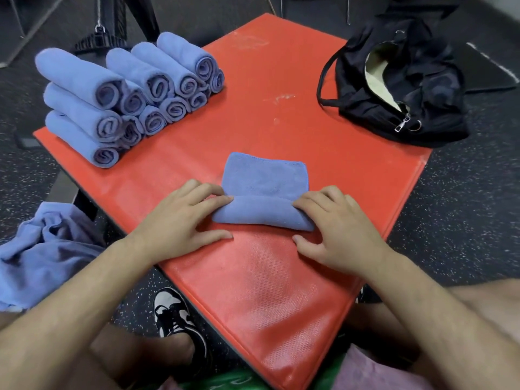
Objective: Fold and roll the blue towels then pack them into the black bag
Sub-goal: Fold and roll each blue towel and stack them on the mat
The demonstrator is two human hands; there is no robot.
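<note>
A folded blue towel lies in the middle of the red mat, its near end partly rolled into a thick tube. My left hand presses the left end of the roll and my right hand presses the right end, fingers curled over the roll. Several rolled blue towels are stacked in a pile at the mat's far left corner. The black bag lies unzipped at the far right corner, its pale lining showing.
A heap of unfolded blue towels lies at the left, off the mat. Below the mat's near edge are my knees and a black-and-white shoe. Dark speckled floor surrounds the mat; black equipment legs stand behind the stack.
</note>
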